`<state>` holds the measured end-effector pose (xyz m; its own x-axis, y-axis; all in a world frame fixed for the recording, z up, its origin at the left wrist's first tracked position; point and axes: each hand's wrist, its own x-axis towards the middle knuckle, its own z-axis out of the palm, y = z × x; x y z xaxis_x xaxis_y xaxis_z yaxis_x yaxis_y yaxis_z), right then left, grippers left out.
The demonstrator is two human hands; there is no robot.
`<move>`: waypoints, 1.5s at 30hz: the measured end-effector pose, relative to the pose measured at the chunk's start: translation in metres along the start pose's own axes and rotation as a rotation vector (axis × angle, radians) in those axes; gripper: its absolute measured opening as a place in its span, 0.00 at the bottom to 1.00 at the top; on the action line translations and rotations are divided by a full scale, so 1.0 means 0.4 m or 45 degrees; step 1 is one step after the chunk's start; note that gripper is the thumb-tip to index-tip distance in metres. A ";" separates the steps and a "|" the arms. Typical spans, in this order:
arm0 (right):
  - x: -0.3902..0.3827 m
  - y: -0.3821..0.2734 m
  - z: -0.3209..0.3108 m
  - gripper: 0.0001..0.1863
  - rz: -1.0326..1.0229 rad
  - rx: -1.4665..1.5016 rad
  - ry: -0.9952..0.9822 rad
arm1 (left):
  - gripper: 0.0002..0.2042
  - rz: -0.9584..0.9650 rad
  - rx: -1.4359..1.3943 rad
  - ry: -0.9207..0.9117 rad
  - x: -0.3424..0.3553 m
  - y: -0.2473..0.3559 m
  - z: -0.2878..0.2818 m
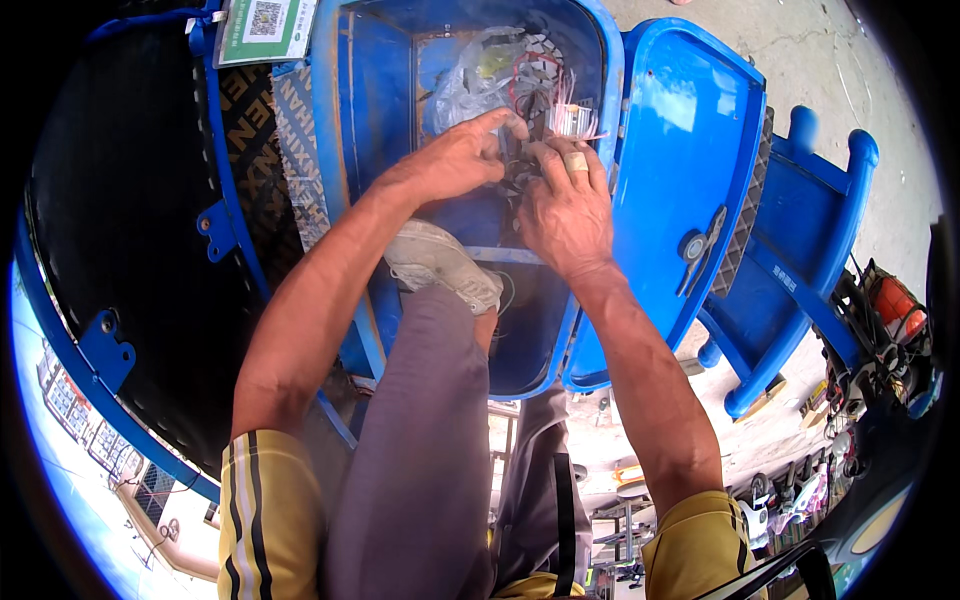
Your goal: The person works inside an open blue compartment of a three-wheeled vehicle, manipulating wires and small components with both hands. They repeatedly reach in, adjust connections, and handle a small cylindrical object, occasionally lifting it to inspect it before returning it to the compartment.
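Both my hands are inside a blue metal compartment, over a tangle of thin wires and small grey parts. My left hand has its index finger stretched out and bent at the tip, apart from the thumb, with nothing visible in it. My right hand has a tan band round one finger. Its fingers are bent down and closed at the wires; what they grip is hidden. A small silvery-white block with pink wires lies just beyond its knuckles. Crumpled clear plastic is left of the wires.
My shoe rests on the compartment, below my left hand. A blue lid hangs open at the right, with a black latch. Further right stands a blue frame. A black padded panel fills the left side.
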<state>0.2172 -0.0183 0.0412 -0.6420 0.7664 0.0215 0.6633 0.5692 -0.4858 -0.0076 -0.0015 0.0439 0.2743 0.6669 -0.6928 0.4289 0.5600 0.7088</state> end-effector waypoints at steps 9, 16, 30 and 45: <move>0.001 -0.001 0.000 0.11 0.002 0.004 -0.006 | 0.09 0.009 0.274 0.010 -0.013 -0.007 0.000; -0.001 -0.001 0.005 0.11 -0.003 -0.015 0.010 | 0.07 0.072 0.565 -0.086 -0.015 0.007 0.008; -0.001 0.000 0.012 0.09 -0.010 -0.078 0.020 | 0.10 0.156 0.636 -0.258 -0.033 -0.001 0.009; -0.004 0.005 0.022 0.10 0.001 -0.069 0.045 | 0.10 0.192 0.975 -0.243 0.037 0.044 0.029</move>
<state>0.2161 -0.0210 0.0324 -0.6281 0.7763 0.0524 0.6843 0.5832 -0.4378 0.0140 0.0125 0.0445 0.4892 0.5740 -0.6567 0.8277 -0.0682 0.5570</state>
